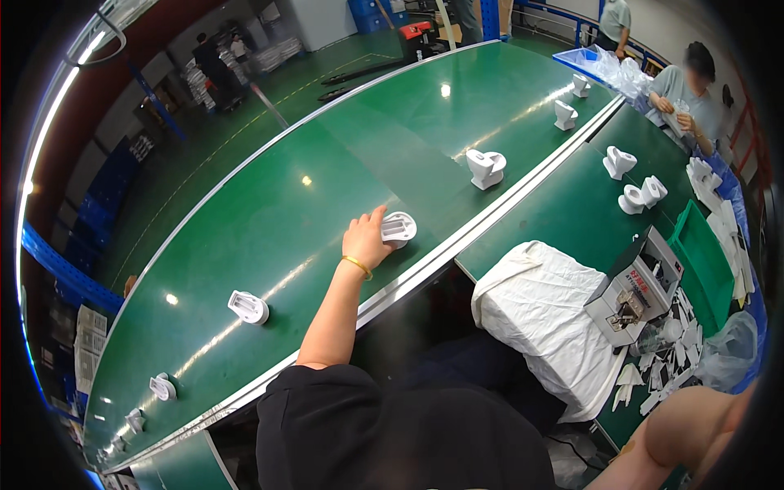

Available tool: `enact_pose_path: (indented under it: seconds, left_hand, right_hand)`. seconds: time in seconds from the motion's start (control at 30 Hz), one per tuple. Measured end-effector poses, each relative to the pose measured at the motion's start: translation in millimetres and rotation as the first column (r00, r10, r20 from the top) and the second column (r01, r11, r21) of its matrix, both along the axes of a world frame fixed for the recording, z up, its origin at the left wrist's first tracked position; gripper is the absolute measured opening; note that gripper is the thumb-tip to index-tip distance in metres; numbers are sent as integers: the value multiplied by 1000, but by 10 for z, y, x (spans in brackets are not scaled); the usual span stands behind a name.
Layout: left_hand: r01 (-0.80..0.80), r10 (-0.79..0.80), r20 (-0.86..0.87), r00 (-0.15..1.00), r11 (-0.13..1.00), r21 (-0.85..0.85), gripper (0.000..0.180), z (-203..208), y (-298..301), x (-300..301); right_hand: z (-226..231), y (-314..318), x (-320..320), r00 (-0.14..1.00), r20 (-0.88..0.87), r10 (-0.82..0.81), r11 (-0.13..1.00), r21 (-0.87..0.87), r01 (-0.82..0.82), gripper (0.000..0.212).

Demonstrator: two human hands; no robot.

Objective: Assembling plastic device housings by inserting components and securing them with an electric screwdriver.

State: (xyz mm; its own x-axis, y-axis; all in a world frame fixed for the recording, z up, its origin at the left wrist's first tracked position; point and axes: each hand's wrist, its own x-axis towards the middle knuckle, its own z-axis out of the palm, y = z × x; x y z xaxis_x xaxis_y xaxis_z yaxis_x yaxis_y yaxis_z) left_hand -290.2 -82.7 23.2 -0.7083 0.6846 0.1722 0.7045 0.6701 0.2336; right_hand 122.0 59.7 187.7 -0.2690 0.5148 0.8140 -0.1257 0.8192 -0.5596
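My left hand [365, 238], with a yellow bangle at the wrist, reaches onto the green conveyor belt [343, 163]. Its fingers close around the left side of a white toilet-shaped plastic part [399, 227], which still rests on or just over the belt. Down the belt to the left lies a similar white part [248, 307] on its side. Farther up, to the right, another white toilet-shaped part [487, 168] is on the belt. My right arm [686, 429] shows at the lower right edge, but its hand is out of the picture.
A white cloth [543, 318] covers something beside a grey machine [633, 294]. Loose white pieces [674, 351] and a green bin [704, 261] lie at right. More white parts [641, 196] stand on the side table. A co-worker [686, 102] handles something at far right.
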Motion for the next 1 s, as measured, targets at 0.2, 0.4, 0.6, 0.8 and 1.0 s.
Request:
enact_pose_path:
  seconds: [0.2, 0.4, 0.6, 0.8, 1.0]
  left_hand:
    - [20, -19, -44, 999, 999, 36, 80, -23, 70, -85]
    - [50, -48, -105, 993, 999, 11, 82, -145, 147, -137]
    - [78, -77, -106, 991, 997, 9, 76, -74, 135, -5]
    - [9, -11, -52, 999, 999, -35, 84, -243, 162, 26]
    - [89, -89, -85, 992, 996, -6, 73, -56, 362, 213]
  right_hand:
    - [3, 87, -77, 999, -42, -16, 999, 35, 18, 44]
    - [289, 426, -297, 984, -178, -28, 973, 221, 68, 45]
    - [750, 770, -373, 935, -355, -25, 890, 419, 182, 46]
    - [1108, 1007, -202, 839, -543, -38, 775, 514, 368, 47]
    - [1032, 967, -123, 918, -393, 59, 790, 580, 198, 48]
